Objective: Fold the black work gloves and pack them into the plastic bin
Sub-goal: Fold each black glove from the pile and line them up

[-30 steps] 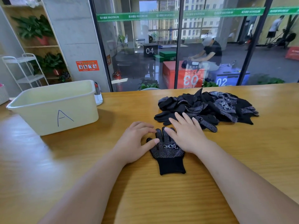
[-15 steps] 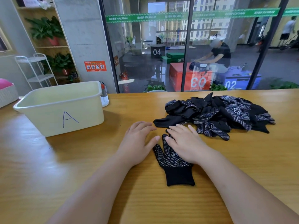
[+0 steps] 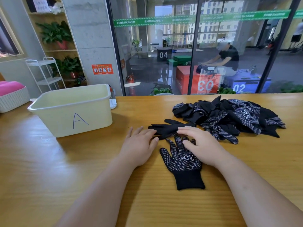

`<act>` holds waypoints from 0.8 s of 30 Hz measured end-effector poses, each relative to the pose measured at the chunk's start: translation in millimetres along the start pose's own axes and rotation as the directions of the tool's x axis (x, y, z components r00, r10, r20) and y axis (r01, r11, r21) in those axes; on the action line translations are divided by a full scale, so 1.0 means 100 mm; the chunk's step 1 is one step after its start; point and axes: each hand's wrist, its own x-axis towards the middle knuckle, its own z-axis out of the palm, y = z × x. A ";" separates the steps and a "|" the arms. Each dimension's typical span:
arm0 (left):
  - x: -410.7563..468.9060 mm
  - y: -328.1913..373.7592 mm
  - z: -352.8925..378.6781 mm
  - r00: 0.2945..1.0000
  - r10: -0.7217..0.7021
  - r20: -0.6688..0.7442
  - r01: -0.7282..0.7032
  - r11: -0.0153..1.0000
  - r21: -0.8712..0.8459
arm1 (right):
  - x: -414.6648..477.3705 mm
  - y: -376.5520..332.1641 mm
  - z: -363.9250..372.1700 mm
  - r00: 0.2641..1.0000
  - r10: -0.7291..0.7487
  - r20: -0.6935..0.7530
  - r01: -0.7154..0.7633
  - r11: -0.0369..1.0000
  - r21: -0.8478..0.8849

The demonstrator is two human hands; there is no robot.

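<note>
One bin (image 3: 49,118); dotted glove (image 3: 180,163), plain glove (image 3: 165,129); heap (image 3: 237,115), perhaps ten.

A wooden table (image 3: 49,169) fills the lower view. At 9 o'clock a white basket (image 3: 14,99) holds a pink cushion (image 3: 9,86). At 10 o'clock stands a white rack (image 3: 47,74), with potted plants (image 3: 55,32) on shelves behind it. At 11 o'clock an orange sign (image 3: 102,69) sits on a concrete pillar (image 3: 91,35). Behind the glass wall (image 3: 196,18), from 12 to 2 o'clock, are a black box (image 3: 164,54) marked 04, a red box (image 3: 193,82) marked 03, a blue box (image 3: 249,86) marked 02 and a seated person (image 3: 228,56) in black.
</note>
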 end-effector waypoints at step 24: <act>0.02 -0.10 -0.14 0.997 -0.067 -0.026 0.071 0.982 0.173 | 0.02 0.05 0.08 0.998 0.051 0.049 -0.045 0.993 -0.112</act>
